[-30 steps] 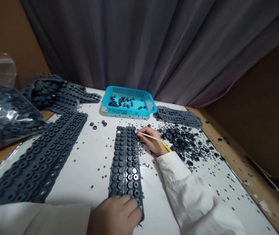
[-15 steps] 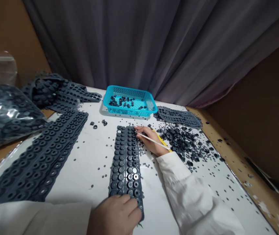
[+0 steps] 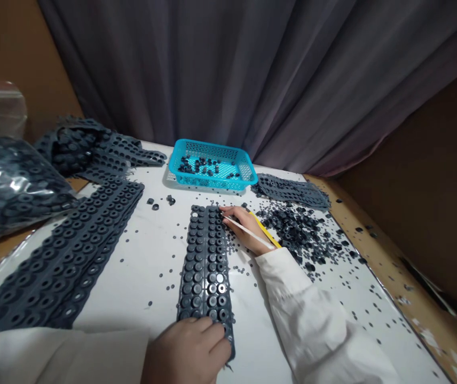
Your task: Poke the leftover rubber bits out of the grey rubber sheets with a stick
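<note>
A dark grey rubber strip (image 3: 198, 266) with rows of round knobs lies lengthwise in front of me on the white tabletop. My left hand (image 3: 190, 349) is closed over its near end, fingers curled and pressing on it. At the strip's far right corner is my right hand (image 3: 244, 226), pinching a slim tool that looks like tweezers (image 3: 252, 234), with one white arm and one yellow arm. The white tip points at the top knobs; whether it grips one is too small to tell. Small black rubber pieces (image 3: 298, 229) lie heaped just right of that hand.
A blue basket (image 3: 212, 184) holding several black pieces stands at the back. Longer knobbed strips (image 3: 52, 261) and a clear bag (image 3: 8, 186) of dark parts occupy the left. A holed sheet (image 3: 292, 190) lies back right. Tiny dark discs are scattered around.
Almost nothing differs. The right hand and its tool show only a very slight shift at the strip's far corner; the left hand stays on the near end.
</note>
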Demonstrator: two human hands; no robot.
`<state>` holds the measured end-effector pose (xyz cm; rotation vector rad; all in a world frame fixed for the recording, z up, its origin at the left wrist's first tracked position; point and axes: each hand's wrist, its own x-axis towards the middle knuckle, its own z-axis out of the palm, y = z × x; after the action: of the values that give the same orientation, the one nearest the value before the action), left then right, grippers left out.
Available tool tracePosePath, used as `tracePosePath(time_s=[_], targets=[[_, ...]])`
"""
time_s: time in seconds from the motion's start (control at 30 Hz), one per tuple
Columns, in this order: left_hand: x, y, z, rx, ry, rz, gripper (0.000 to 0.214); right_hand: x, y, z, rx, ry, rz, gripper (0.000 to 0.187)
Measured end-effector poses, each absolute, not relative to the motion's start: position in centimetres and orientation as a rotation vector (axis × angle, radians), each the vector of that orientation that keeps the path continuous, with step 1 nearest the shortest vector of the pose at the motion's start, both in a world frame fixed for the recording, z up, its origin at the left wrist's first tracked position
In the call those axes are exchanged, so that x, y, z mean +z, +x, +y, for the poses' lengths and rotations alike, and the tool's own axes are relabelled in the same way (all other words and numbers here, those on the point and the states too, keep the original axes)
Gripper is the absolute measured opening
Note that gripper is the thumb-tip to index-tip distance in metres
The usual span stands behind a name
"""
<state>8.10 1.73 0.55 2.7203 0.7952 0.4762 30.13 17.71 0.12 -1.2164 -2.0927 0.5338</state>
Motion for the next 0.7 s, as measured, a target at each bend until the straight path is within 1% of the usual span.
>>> tracePosePath(time_s=[0.37,0.7], targets=[[0.8,8.1,1.6,0.478,2.682,0.832,0.015,-1.1,30.3,18.4,0.279,-1.357,-2.126,0.016],[0.9,7.8,1.5,0.372,2.644,0.803,0.015,-1.3,30.1,18.4,0.224,-1.421,-2.079,0.018]])
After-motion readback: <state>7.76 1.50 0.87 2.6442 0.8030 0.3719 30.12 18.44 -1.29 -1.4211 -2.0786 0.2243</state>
